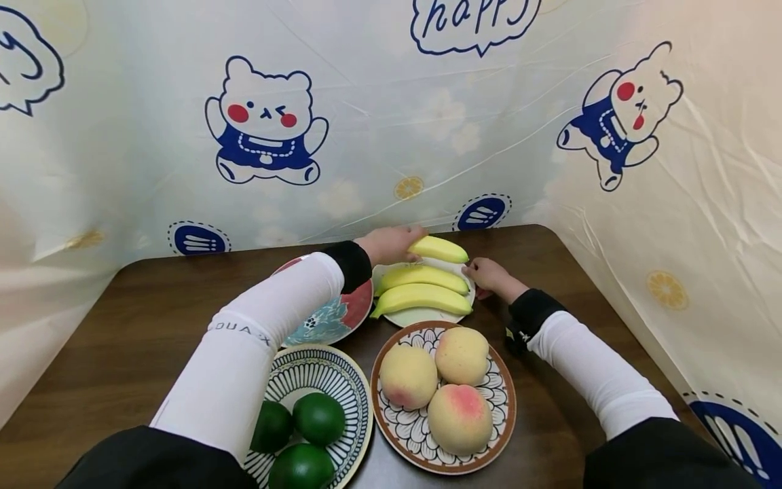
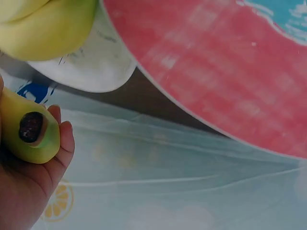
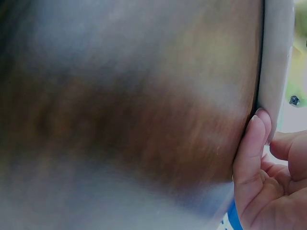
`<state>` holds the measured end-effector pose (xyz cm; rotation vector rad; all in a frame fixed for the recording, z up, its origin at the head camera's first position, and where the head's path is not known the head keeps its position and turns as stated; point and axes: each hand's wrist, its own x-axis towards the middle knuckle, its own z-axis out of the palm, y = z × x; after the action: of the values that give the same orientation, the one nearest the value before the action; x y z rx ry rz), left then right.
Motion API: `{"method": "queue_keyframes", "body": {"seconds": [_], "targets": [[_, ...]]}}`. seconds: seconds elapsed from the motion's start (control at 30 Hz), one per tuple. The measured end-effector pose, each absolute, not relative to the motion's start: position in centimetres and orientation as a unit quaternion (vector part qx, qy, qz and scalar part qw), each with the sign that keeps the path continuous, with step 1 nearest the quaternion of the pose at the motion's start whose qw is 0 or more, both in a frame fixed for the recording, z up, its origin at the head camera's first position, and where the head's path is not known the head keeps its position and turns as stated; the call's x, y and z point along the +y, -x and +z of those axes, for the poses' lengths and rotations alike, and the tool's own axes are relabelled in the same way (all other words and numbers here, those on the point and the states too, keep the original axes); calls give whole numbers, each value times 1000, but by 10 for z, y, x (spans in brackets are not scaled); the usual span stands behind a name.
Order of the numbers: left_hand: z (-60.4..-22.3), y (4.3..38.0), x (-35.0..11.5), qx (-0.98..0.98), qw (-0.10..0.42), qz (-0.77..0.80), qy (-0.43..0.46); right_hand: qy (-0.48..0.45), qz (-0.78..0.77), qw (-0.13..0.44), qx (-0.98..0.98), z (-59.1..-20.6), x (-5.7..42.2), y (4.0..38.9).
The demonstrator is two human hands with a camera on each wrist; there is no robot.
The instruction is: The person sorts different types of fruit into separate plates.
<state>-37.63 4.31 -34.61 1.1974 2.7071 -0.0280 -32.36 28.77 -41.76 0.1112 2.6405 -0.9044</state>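
My left hand [image 1: 391, 245] grips a yellow banana [image 1: 441, 249] by its left end, over the far part of a white plate [image 1: 403, 318]. In the left wrist view the fingers curl round that banana [image 2: 17, 108], whose dark tip faces the camera. Two more bananas lie side by side on the plate, a farther banana [image 1: 421, 276] and a nearer banana [image 1: 423, 299]. My right hand [image 1: 493, 278] is at the plate's right edge. From the right wrist, this hand [image 3: 271, 187] pinches the plate's rim [image 3: 277, 62] between thumb and fingers.
A red and blue plate [image 1: 359, 311] sits left of the white one, partly behind my left sleeve. Nearer stand a brown-rimmed plate [image 1: 387, 431] with three peaches [image 1: 459, 419] and a blue-patterned plate [image 1: 356, 401] with green fruits [image 1: 319, 418]. A printed cloth [image 1: 379, 122] hangs behind the table.
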Motion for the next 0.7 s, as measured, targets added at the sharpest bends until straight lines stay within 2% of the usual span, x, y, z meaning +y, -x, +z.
{"method": "queue_keyframes", "body": {"seconds": [0.17,0.4,0.7], "targets": [[-359,381,46,915,94,-14,-393,-40,-323,175,929,-419,288,325],[-364,381,50,919,146,11,-367,-33,-328,175,928,-414,290,329],[-370,380,53,918,186,40,-347,-49,-326,180,927,-420,290,332]]}}
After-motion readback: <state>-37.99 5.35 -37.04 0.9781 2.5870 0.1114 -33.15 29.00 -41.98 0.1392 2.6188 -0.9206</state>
